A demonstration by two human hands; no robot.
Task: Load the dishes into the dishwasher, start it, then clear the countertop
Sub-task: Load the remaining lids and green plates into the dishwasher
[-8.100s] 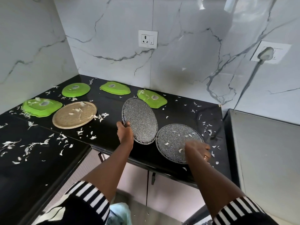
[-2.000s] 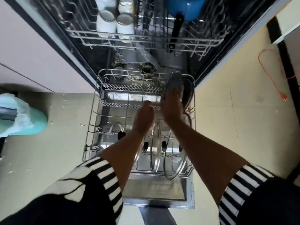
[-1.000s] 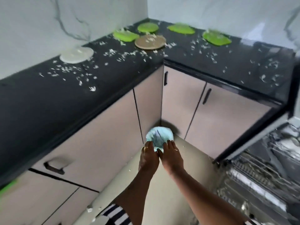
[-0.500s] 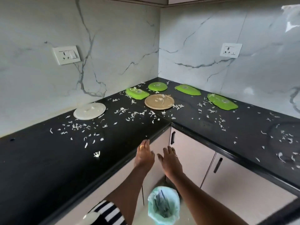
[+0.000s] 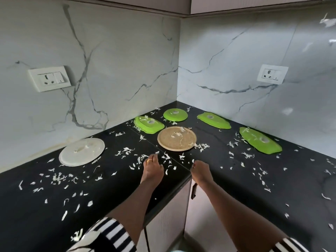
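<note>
Nearest me, at the inner corner of the black worktop (image 5: 109, 193), both hands are out in front and empty. The left hand (image 5: 152, 170) lies low over the surface, stretched forward among the white shreds (image 5: 125, 151). The right hand (image 5: 201, 172) hangs at the edge, relaxed, grasping nothing.

I judge this to be the loading step: dishes remain to be fetched, and the wipe-down has not begun.

Just beyond the left hand sits the tan plate (image 5: 177, 138), flat and face up, with a few shreds on it. Being round, it has no long axis to line up with. It looks like the next pick. Since it lies flush, I would have to work under the rim and keep it level, or tip the scraps off first.

Off to the left lies the white lid (image 5: 81, 151), also round and flat.

Farther back, the left green lid (image 5: 149, 124) is oblong and sits just beside the tan plate; whether they touch I cannot tell. The round green lid (image 5: 175, 114) sits closest to the corner. The back green lid (image 5: 214, 120) and the right green lid (image 5: 260, 140) are both oblong, and their long axes run along the right wall (image 5: 254, 51).
</note>
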